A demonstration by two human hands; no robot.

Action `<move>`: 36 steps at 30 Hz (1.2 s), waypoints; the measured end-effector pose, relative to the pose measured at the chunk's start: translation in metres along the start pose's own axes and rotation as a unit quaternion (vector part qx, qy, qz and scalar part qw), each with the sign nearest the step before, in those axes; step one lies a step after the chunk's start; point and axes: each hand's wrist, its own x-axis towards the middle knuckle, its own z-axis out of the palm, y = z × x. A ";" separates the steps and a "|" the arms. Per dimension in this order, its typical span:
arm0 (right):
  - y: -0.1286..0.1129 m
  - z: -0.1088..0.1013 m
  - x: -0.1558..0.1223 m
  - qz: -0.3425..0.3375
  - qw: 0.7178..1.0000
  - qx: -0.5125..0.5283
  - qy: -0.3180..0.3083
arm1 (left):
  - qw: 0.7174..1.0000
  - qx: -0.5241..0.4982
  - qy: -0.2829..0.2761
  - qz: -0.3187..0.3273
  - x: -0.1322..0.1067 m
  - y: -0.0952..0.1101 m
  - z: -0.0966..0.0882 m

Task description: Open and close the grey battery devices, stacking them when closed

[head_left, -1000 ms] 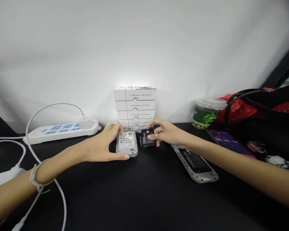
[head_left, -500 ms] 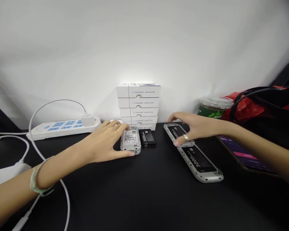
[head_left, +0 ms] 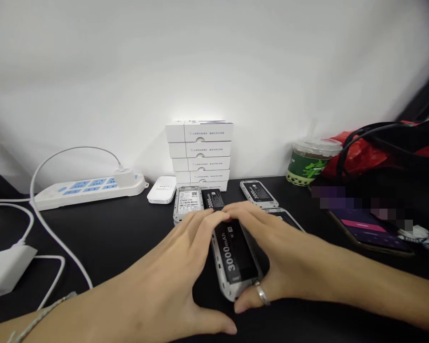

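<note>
Between my two hands at the centre is a small grey-framed open-backed device (head_left: 241, 259) with a black 3000mAh battery in it. My right hand (head_left: 282, 252) grips it, thumb at the near end and fingers at the far end. My left hand (head_left: 178, 267) curves around its left side, fingers by the far end and thumb stretched out apart from it. Behind stands an open-backed device (head_left: 188, 202) showing a white label, stacked on another. A loose battery (head_left: 212, 197) lies beside it, partly hidden. Back right is a battery-fitted device (head_left: 259, 193); another (head_left: 289, 219) is partly covered by my right hand.
White boxes (head_left: 202, 150) are stacked against the wall, a closed white device (head_left: 162, 189) beside them. A power strip (head_left: 89, 190) with a plugged charger and cables lies left. To the right are a lidded drink cup (head_left: 309, 162), a phone (head_left: 370, 231) and a red-and-black bag (head_left: 372, 159).
Both hands have come together at the centre and nearer, around a battery-fitted device. My left hand has left the labelled device; my right has left the devices at right.
</note>
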 end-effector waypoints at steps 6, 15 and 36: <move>0.009 0.025 0.012 0.015 0.993 0.119 0.000 | 1.000 -0.003 -0.009 -0.004 0.000 -0.002 0.007; -0.023 0.017 0.004 0.039 0.990 0.080 0.113 | 0.987 0.075 0.074 0.123 0.004 0.001 0.009; 0.057 -0.007 0.078 0.202 0.959 0.186 0.076 | 0.997 0.066 0.031 -0.036 0.027 -0.094 -0.043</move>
